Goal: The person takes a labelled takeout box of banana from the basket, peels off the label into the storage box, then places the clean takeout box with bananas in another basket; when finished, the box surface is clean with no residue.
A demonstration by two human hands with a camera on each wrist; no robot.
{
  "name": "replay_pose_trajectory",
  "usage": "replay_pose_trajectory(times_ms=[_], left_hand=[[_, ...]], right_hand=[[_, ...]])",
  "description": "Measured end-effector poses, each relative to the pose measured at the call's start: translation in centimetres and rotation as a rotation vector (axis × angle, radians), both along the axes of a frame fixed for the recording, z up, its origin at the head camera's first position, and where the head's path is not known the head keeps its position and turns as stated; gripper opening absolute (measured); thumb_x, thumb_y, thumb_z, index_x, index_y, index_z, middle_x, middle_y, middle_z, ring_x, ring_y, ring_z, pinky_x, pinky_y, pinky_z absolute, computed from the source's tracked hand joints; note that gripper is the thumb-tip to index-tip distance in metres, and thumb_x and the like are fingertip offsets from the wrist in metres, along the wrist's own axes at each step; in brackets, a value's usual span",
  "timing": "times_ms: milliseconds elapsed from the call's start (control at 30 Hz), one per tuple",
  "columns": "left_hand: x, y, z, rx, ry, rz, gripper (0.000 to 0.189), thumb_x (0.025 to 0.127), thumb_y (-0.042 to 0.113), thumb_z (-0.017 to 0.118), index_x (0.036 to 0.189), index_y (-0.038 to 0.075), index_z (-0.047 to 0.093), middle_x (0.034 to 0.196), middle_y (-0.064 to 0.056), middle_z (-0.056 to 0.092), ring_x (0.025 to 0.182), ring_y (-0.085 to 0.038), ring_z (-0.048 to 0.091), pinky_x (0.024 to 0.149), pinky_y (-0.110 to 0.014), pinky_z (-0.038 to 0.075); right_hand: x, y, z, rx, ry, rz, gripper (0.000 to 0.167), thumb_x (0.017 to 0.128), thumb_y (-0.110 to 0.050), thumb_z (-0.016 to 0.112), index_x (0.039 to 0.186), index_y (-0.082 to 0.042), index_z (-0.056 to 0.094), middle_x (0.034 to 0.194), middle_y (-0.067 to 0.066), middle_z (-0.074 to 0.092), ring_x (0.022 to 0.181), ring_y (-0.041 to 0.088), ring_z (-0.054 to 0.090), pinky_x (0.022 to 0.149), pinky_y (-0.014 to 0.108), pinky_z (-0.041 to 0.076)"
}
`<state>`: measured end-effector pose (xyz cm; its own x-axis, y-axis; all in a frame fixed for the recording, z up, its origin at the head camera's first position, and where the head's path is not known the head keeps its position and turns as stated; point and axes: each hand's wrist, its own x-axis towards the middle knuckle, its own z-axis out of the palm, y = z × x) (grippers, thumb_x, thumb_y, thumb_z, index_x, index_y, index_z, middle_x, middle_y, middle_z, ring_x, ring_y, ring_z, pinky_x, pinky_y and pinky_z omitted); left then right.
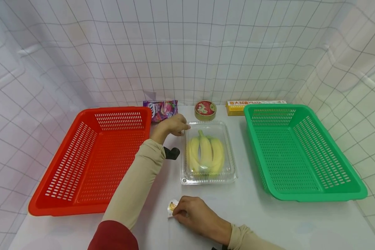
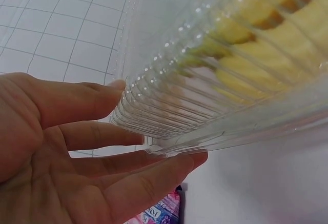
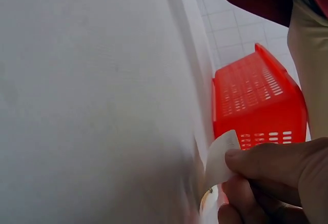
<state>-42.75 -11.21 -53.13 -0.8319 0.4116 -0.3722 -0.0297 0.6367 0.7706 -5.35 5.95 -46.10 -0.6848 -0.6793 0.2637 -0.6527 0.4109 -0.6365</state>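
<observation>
Clear, rectangular plastic clamshell box (image 1: 210,180) with yellow bananas (image 1: 206,152) inside lies mid-counter in the head view, between a slotted red plastic basket (image 1: 103,156) and a slotted green plastic basket (image 1: 287,156). The left hand (image 1: 176,125) is at its far left corner; the right hand (image 1: 198,215), in front of the box, pinches a small white label (image 1: 171,207) with a yellow printed picture. Only this view shows the round red-and-gold tin (image 1: 205,110) and the yellow-and-white pasta carton (image 1: 237,110).

The left wrist view shows the grip: thumb against the ribbed side, fingers (image 2: 146,188) reaching under the rim. Below them appears part of the purple, glossy snack packet (image 1: 162,109).

The right wrist view shows the label curving between thumb and fingers, with the red basket's slotted wall beyond.

The counter (image 1: 247,222) is white, backed by a creased white wall (image 1: 187,52) with dark grid lines. Both baskets stand near its side edges. A strip of counter separates box and green basket; on the other side, the left forearm in its beige sleeve (image 1: 140,180) passes between box and red basket.
</observation>
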Motion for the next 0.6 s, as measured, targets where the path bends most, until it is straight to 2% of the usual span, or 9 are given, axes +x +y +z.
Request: replay_pose_trajectory(times_ms=[100, 133, 233, 300, 333, 600], left_hand=[[-3.5, -0.6, -4.2, 0.021, -0.022, 0.007, 0.067, 0.085, 0.04, 0.077, 0.13, -0.004, 0.054, 0.122, -0.015, 0.052, 0.086, -0.027, 0.063, 0.065, -0.037, 0.059], [-3.8, -0.7, -4.5, 0.026, -0.026, 0.005, 0.067, 0.085, 0.04, 0.077, 0.131, -0.002, 0.054, 0.125, -0.015, 0.052, 0.088, -0.027, 0.063, 0.065, -0.038, 0.059], [-3.7, -0.6, -4.4, 0.037, -0.044, 0.031, 0.065, 0.086, 0.037, 0.076, 0.133, -0.002, 0.052, 0.128, -0.014, 0.05, 0.095, -0.029, 0.063, 0.067, -0.038, 0.059], [-2.8, -0.4, -3.3, 0.038, -0.052, 0.042, 0.063, 0.089, 0.032, 0.074, 0.136, -0.003, 0.05, 0.132, -0.016, 0.048, 0.098, -0.03, 0.062, 0.069, -0.038, 0.059], [-2.0, -0.3, -2.4, 0.037, -0.054, 0.043, 0.062, 0.091, 0.03, 0.072, 0.137, -0.004, 0.048, 0.133, -0.017, 0.048, 0.099, -0.03, 0.062, 0.069, -0.037, 0.059], [-3.1, -0.4, -3.8, 0.02, -0.05, 0.046, 0.064, 0.091, 0.03, 0.071, 0.14, -0.003, 0.047, 0.137, -0.017, 0.046, 0.099, -0.029, 0.063, 0.069, -0.038, 0.059]], right_hand=[[0.2, 0.1, -0.2, 0.047, -0.013, 0.022, 0.007, 0.084, -0.004, 0.075, 0.085, -0.011, 0.076, 0.082, -0.009, 0.065, 0.08, -0.008, 0.056, 0.074, 0.004, 0.043], [0.3, 0.1, -0.2, 0.063, -0.02, 0.032, 0.008, 0.084, -0.004, 0.075, 0.085, -0.011, 0.076, 0.083, -0.009, 0.066, 0.081, -0.008, 0.056, 0.074, 0.004, 0.043], [0.3, 0.2, -0.3, 0.111, -0.035, 0.06, 0.01, 0.083, -0.003, 0.074, 0.087, -0.012, 0.076, 0.084, -0.009, 0.065, 0.082, -0.008, 0.056, 0.074, 0.004, 0.043], [0.4, 0.3, -0.2, 0.129, -0.052, 0.079, 0.012, 0.084, -0.002, 0.073, 0.089, -0.012, 0.076, 0.085, -0.01, 0.065, 0.082, -0.007, 0.055, 0.074, 0.004, 0.042], [0.4, 0.3, -0.2, 0.132, -0.055, 0.086, 0.012, 0.084, -0.002, 0.072, 0.089, -0.012, 0.076, 0.085, -0.01, 0.064, 0.082, -0.008, 0.055, 0.074, 0.004, 0.042], [0.4, 0.3, 0.1, 0.164, -0.085, 0.108, 0.01, 0.087, -0.004, 0.071, 0.093, -0.011, 0.075, 0.086, -0.009, 0.063, 0.077, -0.008, 0.051, 0.069, 0.003, 0.04]])
